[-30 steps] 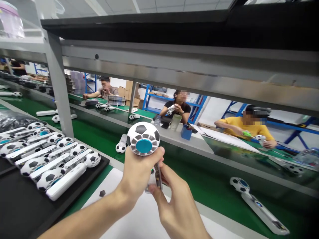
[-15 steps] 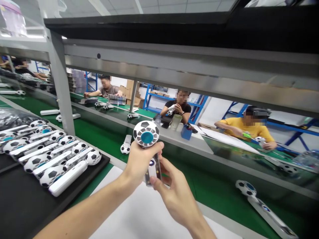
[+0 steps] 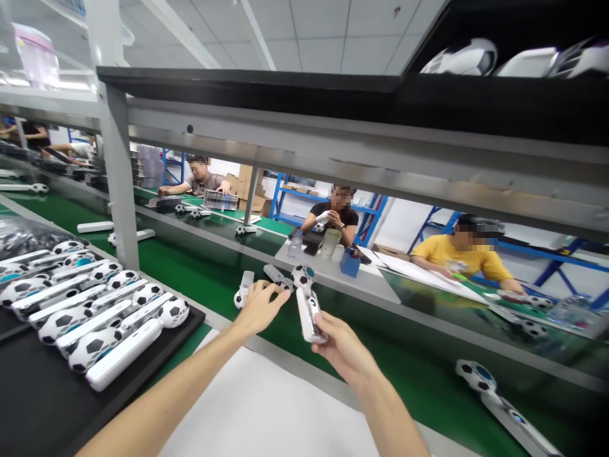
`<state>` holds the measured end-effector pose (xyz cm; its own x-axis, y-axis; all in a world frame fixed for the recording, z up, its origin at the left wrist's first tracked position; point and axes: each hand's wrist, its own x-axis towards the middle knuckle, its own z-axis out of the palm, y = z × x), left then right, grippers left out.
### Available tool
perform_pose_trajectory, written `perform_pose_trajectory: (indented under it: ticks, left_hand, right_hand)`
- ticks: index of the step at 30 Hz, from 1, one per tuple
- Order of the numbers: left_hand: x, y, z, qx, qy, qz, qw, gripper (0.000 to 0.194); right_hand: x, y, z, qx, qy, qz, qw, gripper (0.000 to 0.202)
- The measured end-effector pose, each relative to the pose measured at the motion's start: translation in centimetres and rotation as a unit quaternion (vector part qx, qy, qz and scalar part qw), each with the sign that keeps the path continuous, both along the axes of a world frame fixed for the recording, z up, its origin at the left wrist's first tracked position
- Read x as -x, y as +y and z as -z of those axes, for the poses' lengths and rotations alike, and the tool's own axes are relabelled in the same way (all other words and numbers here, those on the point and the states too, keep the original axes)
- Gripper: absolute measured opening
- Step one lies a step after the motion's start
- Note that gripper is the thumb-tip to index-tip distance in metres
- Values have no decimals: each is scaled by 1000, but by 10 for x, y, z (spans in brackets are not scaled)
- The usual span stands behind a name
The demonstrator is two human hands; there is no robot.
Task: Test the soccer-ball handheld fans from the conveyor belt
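Observation:
My right hand (image 3: 340, 343) grips the lower end of a white handheld device (image 3: 308, 314), whose soccer-ball-patterned head points up and away over the green belt. Just left of that head is my left hand (image 3: 261, 308), its fingers apart and nothing visible in them. Two similar devices are close to my left hand: one with its ball (image 3: 240, 297) behind my fingers, another (image 3: 277, 277) lying tilted beyond my fingertips. White paper (image 3: 271, 406) spreads below my forearms.
A black tray (image 3: 38, 406) at left bears rows of ball-headed devices. Another device (image 3: 514, 412) rests on the belt (image 3: 390, 368) at right. A metal post (image 3: 118, 184) and overhead shelf (image 3: 304, 136) frame the view. Several people work across the belt.
The device has moved farther out and shrunk in view, now in my right hand alone. My left hand has let go and opened. The view has tilted up slightly.

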<state>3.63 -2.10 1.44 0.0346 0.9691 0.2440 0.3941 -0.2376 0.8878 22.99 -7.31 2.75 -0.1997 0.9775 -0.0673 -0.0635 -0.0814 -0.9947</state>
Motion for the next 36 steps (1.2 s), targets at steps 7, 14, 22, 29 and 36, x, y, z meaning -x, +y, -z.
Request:
perform_pose_trajectory:
  ticks: [7,14,22,29,36]
  left_hand:
    - [31,30,62,17,246,-32,969,42]
    - [41,33,43,-20,249,-46,967,30]
    - [58,39,1,-28,78,-100,991,51]
    - [51,55,48,-7,-25,-55,998,48]
    - [43,61,56,37,-166,-1,986,30]
  right_hand:
    - [-67,35,32,24,-169,171,970,31]
    - [-104,42,47,51,-421,193,885,32]
    - [-100,35,33,20,-596,240,766,35]
    - [-34,95,24,-86,-587,193,781,36]
    - [30,175,56,-87,-627,162,757,45]
